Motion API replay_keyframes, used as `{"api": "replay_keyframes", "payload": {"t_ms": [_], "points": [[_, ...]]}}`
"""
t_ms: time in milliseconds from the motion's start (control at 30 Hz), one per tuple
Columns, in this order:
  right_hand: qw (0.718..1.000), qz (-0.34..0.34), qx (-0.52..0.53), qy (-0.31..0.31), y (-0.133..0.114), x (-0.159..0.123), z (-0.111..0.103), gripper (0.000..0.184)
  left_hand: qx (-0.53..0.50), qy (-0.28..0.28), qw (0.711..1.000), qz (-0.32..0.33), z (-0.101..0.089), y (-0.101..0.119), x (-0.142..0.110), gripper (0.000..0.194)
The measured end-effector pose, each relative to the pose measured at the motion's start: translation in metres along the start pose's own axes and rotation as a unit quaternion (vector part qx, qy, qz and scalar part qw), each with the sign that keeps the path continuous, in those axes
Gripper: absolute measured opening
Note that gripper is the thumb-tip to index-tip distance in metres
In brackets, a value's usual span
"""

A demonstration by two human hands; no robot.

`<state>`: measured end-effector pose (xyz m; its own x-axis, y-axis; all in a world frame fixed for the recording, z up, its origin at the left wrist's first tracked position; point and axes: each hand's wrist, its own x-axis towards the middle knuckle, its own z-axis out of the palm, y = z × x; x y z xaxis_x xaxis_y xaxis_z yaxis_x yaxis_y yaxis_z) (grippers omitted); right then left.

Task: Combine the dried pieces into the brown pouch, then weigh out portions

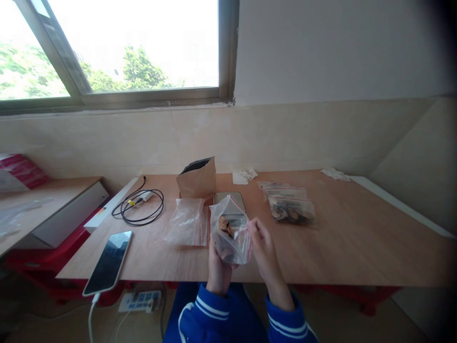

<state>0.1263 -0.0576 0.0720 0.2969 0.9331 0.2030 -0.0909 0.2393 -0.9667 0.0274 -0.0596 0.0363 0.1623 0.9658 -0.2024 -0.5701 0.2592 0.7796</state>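
A clear zip bag [232, 247] with a few brown dried slices [225, 226] inside is held up over the table's front edge. My left hand [218, 267] supports it from below, its fingers partly hidden behind the plastic. With its fingertips, my right hand [260, 237] pinches the bag's right edge near the red seal line. Behind the bag lies a flat scale-like device [238, 196], partly covered. A stack of flat clear zip bags [187, 224] rests to the left. Filled zip bags [291, 209] of dark and brown slices lie to the right.
An open brown paper pouch [197, 180] stands at the back. A coiled black cable [138, 209] lies at the left, with a charging phone [109, 262] at the front left edge. Crumpled tissue [249, 174] sits near the wall. Below is a power strip [140, 301].
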Motion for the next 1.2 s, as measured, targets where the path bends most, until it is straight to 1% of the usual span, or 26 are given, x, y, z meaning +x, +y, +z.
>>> {"api": "replay_keyframes", "payload": {"t_ms": [100, 133, 167, 233, 300, 433, 533, 567, 633, 700, 733, 833, 933, 1033, 1133, 1200], "points": [[0.993, -0.070, -0.060, 0.071, -0.010, -0.002, -0.003, 0.025, -0.013, 0.043, 0.999, -0.011, -0.009, 0.006, -0.001, 0.066], [0.991, -0.088, -0.061, 0.082, -0.015, -0.004, -0.003, 0.025, -0.010, 0.059, 0.998, -0.011, -0.011, 0.008, 0.000, 0.065], [0.991, -0.098, -0.055, 0.074, -0.020, -0.007, -0.003, 0.024, -0.006, 0.075, 0.997, -0.007, -0.013, 0.009, 0.001, 0.064], [0.995, -0.093, -0.035, 0.024, -0.027, -0.012, -0.001, 0.022, 0.000, 0.099, 0.995, 0.001, -0.015, 0.011, 0.002, 0.062], [0.997, -0.073, -0.025, -0.028, -0.028, -0.016, 0.002, 0.021, 0.005, 0.105, 0.994, 0.004, -0.016, 0.012, 0.001, 0.064], [0.996, -0.019, -0.038, -0.077, -0.011, -0.014, 0.005, 0.026, 0.031, 0.098, 0.995, 0.007, -0.018, 0.013, -0.001, 0.064], [0.990, 0.031, -0.015, -0.134, 0.002, -0.009, 0.005, 0.041, 0.067, 0.098, 0.993, 0.010, -0.023, 0.013, 0.001, 0.061], [0.988, 0.041, -0.005, -0.151, 0.005, -0.008, 0.006, 0.048, 0.077, 0.100, 0.992, 0.011, -0.025, 0.013, 0.002, 0.060], [0.985, 0.045, 0.001, -0.164, 0.008, -0.006, 0.009, 0.061, 0.089, 0.109, 0.990, 0.008, -0.028, 0.013, 0.005, 0.060], [0.986, 0.034, -0.004, -0.164, 0.009, -0.006, 0.013, 0.068, 0.102, 0.112, 0.988, 0.005, -0.030, 0.014, 0.007, 0.061], [0.986, 0.032, -0.006, -0.165, 0.010, -0.005, 0.015, 0.068, 0.112, 0.110, 0.988, 0.006, -0.031, 0.014, 0.007, 0.062], [0.985, 0.044, -0.008, -0.169, 0.015, -0.004, 0.019, 0.057, 0.152, 0.094, 0.984, 0.021, -0.033, 0.014, 0.007, 0.066], [0.987, 0.048, -0.013, -0.153, 0.022, -0.002, 0.020, 0.045, 0.186, 0.093, 0.978, 0.018, -0.036, 0.011, 0.007, 0.066], [0.991, 0.052, -0.023, -0.124, 0.031, 0.000, 0.020, 0.045, 0.197, 0.100, 0.975, 0.008, -0.039, 0.006, 0.010, 0.069], [0.994, 0.058, -0.029, -0.091, 0.038, 0.001, 0.021, 0.042, 0.191, 0.110, 0.975, 0.018, -0.041, 0.003, 0.014, 0.071], [0.994, 0.066, -0.023, -0.082, 0.042, 0.001, 0.023, 0.041, 0.184, 0.128, 0.974, 0.023, -0.041, 0.002, 0.017, 0.070]]}}
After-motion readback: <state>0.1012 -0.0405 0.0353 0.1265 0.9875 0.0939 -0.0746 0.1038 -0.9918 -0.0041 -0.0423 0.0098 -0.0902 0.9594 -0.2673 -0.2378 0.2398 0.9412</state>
